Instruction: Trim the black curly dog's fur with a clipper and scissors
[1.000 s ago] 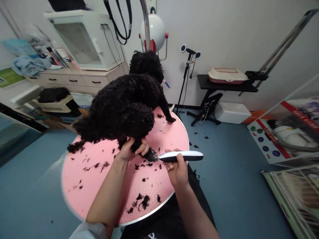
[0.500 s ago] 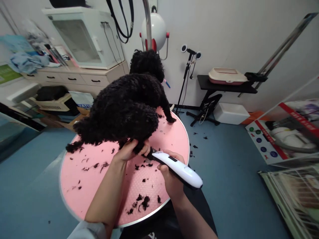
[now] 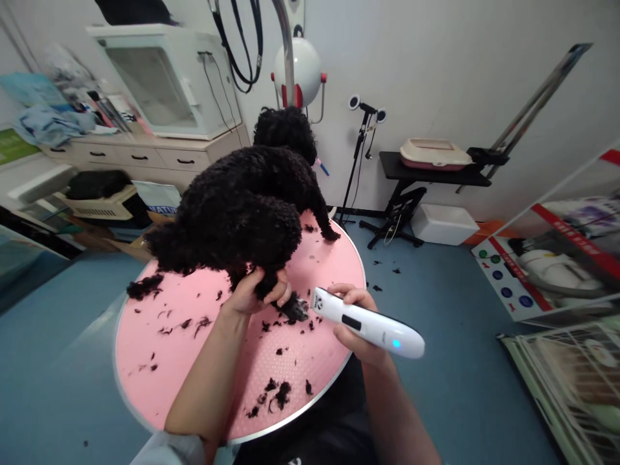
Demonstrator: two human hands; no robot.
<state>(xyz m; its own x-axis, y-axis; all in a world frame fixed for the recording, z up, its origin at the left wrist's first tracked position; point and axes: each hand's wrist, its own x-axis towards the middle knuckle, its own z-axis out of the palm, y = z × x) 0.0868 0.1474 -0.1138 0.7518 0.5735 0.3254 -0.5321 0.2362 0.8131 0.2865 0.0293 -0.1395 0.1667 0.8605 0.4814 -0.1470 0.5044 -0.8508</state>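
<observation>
A black curly-haired dog (image 3: 247, 200) stands on a round pink grooming table (image 3: 169, 349), facing away from me. My left hand (image 3: 254, 294) is closed around the dog's hind leg just above the paw (image 3: 294, 310). My right hand (image 3: 356, 323) grips a white electric clipper (image 3: 368, 321) with a small blue light lit on its body. The clipper's head sits just right of the paw, a little apart from it. Cut black fur lies scattered over the table top.
A metal grooming arm (image 3: 285, 51) rises behind the dog. A white cabinet (image 3: 165, 77) on drawers stands at back left, a black side table (image 3: 431, 171) with a tray at back right, wire cages (image 3: 576, 381) at right. Fur clumps dot the blue floor.
The clipper went from lying level beside the paw, to touching it, and is now drawn slightly back to the right. My left hand keeps hold of the leg. The dog has barely moved.
</observation>
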